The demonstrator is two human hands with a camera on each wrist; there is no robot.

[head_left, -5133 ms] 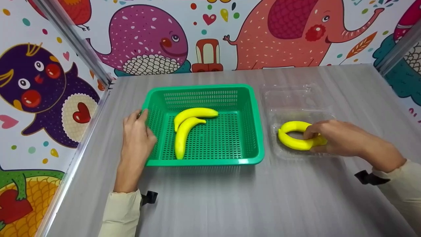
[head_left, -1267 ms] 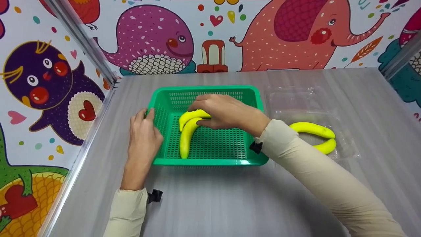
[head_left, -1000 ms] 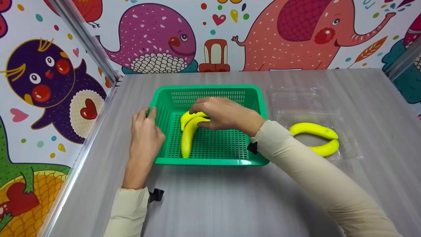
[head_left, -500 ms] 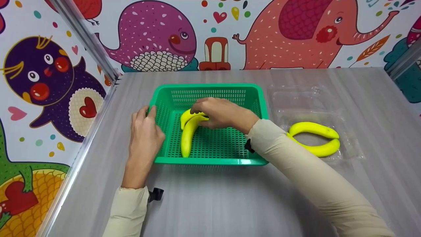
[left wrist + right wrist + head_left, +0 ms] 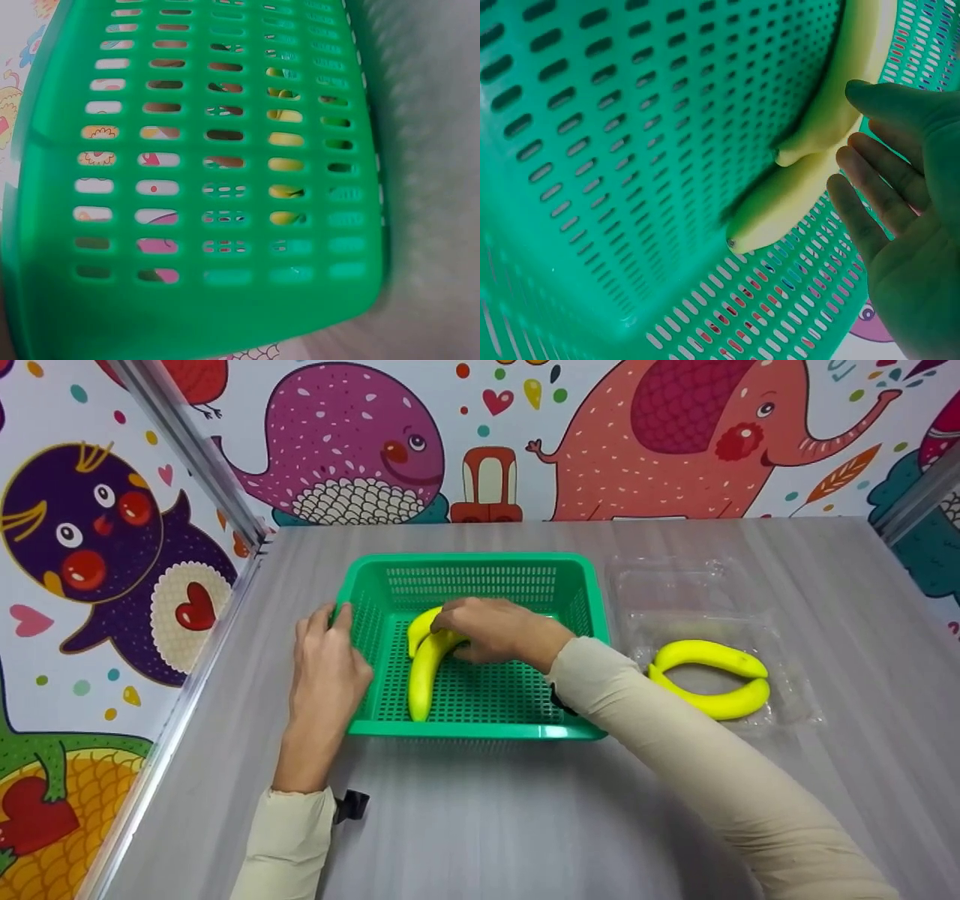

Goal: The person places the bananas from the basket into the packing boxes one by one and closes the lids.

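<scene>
In the head view my left hand (image 5: 330, 667) grips the left rim of a green slotted basket (image 5: 480, 728). It is out of sight in the left wrist view, where the basket's side wall (image 5: 187, 307) fills the picture. Two yellow bananas lie side by side in the basket: the front banana (image 5: 421, 690) and the rear banana (image 5: 418, 631). My right hand (image 5: 495, 628) is over their right ends and partly hides them. The right wrist view shows its fingers (image 5: 870, 180) extended and spread, with the thumb over one banana (image 5: 832, 112). Contact with it cannot be told.
Right of the basket stands a clear plastic clamshell tray (image 5: 795, 690), its lid (image 5: 671, 585) laid back. Inside it two more bananas, upper (image 5: 709, 651) and lower (image 5: 724, 705), form a ring. Printed walls close off the grey table (image 5: 480, 825) at the back and left.
My right hand has crossed from the bananas in the clear tray into the basket. Over the last half second it has dropped slightly closer to the bananas. The left hand has stayed on the rim.
</scene>
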